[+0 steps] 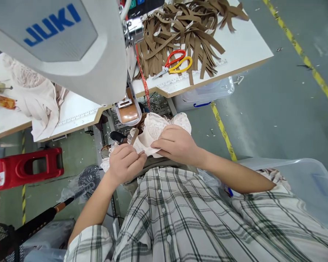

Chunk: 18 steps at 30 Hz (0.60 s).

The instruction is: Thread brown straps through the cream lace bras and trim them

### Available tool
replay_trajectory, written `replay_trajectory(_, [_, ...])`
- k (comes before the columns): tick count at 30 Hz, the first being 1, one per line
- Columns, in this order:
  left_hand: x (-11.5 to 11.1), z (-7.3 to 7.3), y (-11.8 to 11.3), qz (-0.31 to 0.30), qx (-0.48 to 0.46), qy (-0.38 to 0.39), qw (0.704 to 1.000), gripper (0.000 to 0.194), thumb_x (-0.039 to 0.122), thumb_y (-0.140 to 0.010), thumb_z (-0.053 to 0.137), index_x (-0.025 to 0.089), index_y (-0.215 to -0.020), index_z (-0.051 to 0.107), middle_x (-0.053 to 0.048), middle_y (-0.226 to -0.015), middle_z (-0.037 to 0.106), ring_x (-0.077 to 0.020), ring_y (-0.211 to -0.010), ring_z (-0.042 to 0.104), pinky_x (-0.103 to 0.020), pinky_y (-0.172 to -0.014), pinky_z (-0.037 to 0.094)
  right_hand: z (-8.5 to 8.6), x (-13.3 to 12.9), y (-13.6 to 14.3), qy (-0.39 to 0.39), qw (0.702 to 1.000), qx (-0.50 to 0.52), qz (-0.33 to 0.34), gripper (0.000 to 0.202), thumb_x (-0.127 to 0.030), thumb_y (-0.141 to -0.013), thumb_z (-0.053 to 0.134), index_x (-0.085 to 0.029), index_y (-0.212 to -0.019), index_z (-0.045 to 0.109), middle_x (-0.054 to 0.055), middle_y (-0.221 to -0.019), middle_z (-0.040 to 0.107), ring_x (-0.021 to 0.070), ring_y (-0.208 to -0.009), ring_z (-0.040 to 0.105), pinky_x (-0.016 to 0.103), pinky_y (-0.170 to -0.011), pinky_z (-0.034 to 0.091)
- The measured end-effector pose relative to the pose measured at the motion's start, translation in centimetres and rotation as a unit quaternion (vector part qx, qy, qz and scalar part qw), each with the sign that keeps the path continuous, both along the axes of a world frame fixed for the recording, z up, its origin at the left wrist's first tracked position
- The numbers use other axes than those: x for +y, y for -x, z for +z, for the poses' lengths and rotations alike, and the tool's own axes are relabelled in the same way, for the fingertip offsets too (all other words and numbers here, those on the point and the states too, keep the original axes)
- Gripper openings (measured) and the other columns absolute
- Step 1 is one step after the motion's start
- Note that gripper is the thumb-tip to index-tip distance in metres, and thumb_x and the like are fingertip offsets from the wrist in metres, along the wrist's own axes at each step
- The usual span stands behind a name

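Note:
A pale pink lace bra (153,127) lies over my lap, in front of the sewing machine. My left hand (127,162) pinches one stretch of its lower edge, fingers curled. On the other side, my right hand (177,145) grips the same edge with its thumb and fingers, next to a lace cup. A short brown strap end (135,136) stands up from the fabric beside my left fingers. Some of the bra is hidden beneath both hands. The JUKI sewing machine (109,72) rises just beyond, apart from my hands.
Brown straps (180,32) are heaped on the right tabletop, with scissors (177,63) at their near side. Pale pink pieces (41,94) hang over the left table edge. A red stool (30,165) stands left; a clear plastic bin (297,174) is at my right.

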<state>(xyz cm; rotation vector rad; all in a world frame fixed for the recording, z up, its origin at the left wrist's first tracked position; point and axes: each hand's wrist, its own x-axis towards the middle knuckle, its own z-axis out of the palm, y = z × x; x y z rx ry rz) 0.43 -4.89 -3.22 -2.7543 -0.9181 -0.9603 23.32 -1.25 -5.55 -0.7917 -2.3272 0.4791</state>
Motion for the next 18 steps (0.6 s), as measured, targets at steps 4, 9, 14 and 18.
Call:
replay_trajectory(4, [-0.8,0.0,0.1,0.007,-0.01,-0.033,0.999,0.022,0.005,-0.08,0.069,0.025,-0.079,0.058,0.007,-0.056,0.05,-0.0117,-0.06,0.053,-0.028,-0.069,0.052,-0.1,-0.2,0.5,-0.042,0.999,0.009,0.008,0.023,-0.025,-0.095,0.049,-0.026,-0.083,0.068,0.0,-0.065,0.059,0.0171,-0.065,0.05,0.034,-0.075,0.041])
replay_trajectory(9, [-0.8,0.1,0.6,0.018,-0.023,-0.004,1.0,0.021,0.007,-0.083,0.066,0.027,-0.086,0.059,0.007,-0.056,0.05,-0.0119,-0.059,0.054,-0.028,-0.068,0.051,0.0,-0.2,0.8,0.01,0.999,0.042,0.028,0.018,-0.028,-0.095,0.053,-0.026,-0.088,0.07,0.0,-0.065,0.057,0.0164,-0.064,0.048,0.034,-0.073,0.038])
replay_trajectory(14, [-1.9,-1.0,0.0,0.163,-0.105,0.147,0.97,0.035,0.032,-0.084,0.072,0.023,-0.114,0.055,-0.007,-0.099,0.066,-0.0222,-0.101,0.064,-0.04,-0.087,0.053,0.4,-0.2,1.1,0.273,0.959,0.073,0.033,0.027,-0.044,-0.096,0.052,-0.024,-0.092,0.069,0.0,-0.073,0.063,0.0149,-0.067,0.054,0.03,-0.069,0.041])
replay_trajectory(18, [-4.8,-6.2,-3.0,0.202,-0.146,0.261,0.933,0.113,0.066,-0.066,0.078,0.015,-0.151,0.023,-0.028,-0.155,0.031,-0.0405,-0.147,0.028,-0.061,-0.115,0.032,0.5,-1.9,3.4,0.54,0.786,0.28,-0.106,0.043,-0.057,-0.098,0.038,-0.021,-0.098,0.061,0.003,-0.083,0.065,0.0167,-0.071,0.06,0.029,-0.065,0.05])
